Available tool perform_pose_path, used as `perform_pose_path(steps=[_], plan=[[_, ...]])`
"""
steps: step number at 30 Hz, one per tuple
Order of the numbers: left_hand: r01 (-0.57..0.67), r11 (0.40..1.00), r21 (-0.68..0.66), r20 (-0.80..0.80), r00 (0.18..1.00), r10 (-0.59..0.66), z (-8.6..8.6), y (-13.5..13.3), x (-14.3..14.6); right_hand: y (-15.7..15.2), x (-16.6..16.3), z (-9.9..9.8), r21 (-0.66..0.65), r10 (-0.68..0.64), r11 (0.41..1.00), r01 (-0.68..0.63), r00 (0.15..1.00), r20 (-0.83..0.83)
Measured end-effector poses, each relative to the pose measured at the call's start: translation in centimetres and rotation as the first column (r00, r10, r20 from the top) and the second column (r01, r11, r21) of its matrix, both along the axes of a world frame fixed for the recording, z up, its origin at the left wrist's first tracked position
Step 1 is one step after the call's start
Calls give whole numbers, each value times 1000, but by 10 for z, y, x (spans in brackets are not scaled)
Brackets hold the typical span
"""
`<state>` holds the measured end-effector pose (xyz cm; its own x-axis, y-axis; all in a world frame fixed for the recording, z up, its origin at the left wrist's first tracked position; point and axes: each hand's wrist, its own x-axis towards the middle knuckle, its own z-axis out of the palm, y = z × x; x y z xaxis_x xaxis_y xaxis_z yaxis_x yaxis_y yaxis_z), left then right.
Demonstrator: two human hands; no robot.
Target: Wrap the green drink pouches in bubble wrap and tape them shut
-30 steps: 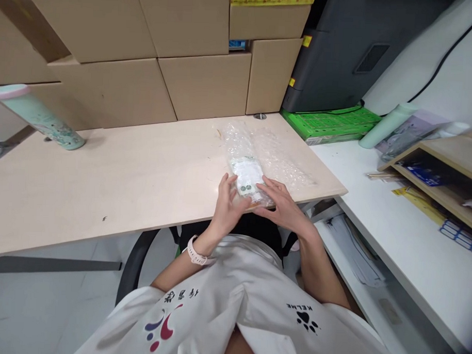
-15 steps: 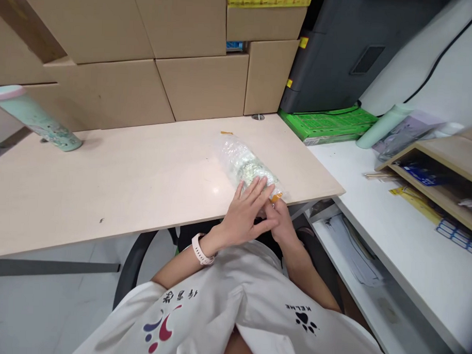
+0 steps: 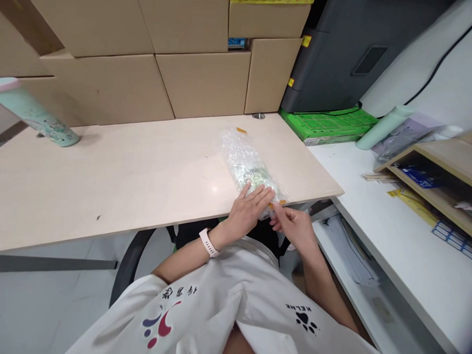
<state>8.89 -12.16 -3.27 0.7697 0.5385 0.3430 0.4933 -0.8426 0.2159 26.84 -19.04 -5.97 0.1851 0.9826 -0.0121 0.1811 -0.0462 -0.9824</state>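
A bundle wrapped in clear bubble wrap [image 3: 247, 164] lies on the light wooden desk [image 3: 143, 174], near its front right corner. My left hand [image 3: 250, 211], with a pale watch on the wrist, lies flat on the near end of the bundle, fingers stretched out. My right hand [image 3: 294, 225] is just right of it at the desk edge, its fingertips pinched on a small orange strip of tape [image 3: 277, 203] at the bundle's end. Another orange bit [image 3: 241, 129] shows at the far end of the wrap.
Stacked cardboard boxes [image 3: 163, 45] line the back of the desk. A mint-green bottle [image 3: 35, 113] stands at the far left. A dark machine [image 3: 352, 47] sits on a green tray [image 3: 331, 123] to the right, beside a white counter [image 3: 404, 245] with a wooden shelf [image 3: 445, 174].
The open bubble wrap was rolled over the white packet into a closed bundle. My left hand now presses on its near end and my right hand has come to the orange tape there.
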Motion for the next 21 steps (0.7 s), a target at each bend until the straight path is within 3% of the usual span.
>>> perform_pose_path(steps=[2, 4, 8, 10, 14, 17, 19, 21], plan=[[21, 1000, -7, 17, 1000, -21, 1, -1, -6, -3, -5, -4, -145, 61, 985, -88, 981, -183], [52, 999, -13, 16, 999, -51, 3, -7, -15, -7, -11, -5, -215, 103, 955, -203, 910, -402], [122, 993, 1, -4, 993, -122, 5, -28, -38, -16, -18, 0, -160, 130, 929, -334, 698, -704], [164, 986, 6, -8, 986, -164, 3, -38, -46, -19, -18, 4, -180, 105, 922, -342, 669, -735], [214, 975, -58, -33, 976, -216, 8, -46, -56, -19, -25, 13, -277, 38, 910, -308, 728, -685], [299, 939, -170, -67, 947, -314, 35, -37, -70, -16, -35, 22, -318, 38, 898, -304, 773, -634], [417, 866, -276, -73, 889, -451, 60, -25, -83, -15, -39, 26, -328, 34, 901, -283, 802, -596], [430, 850, -304, -53, 884, -465, 82, -9, -92, -14, -41, 26, -335, 0, 912, -236, 817, -577]])
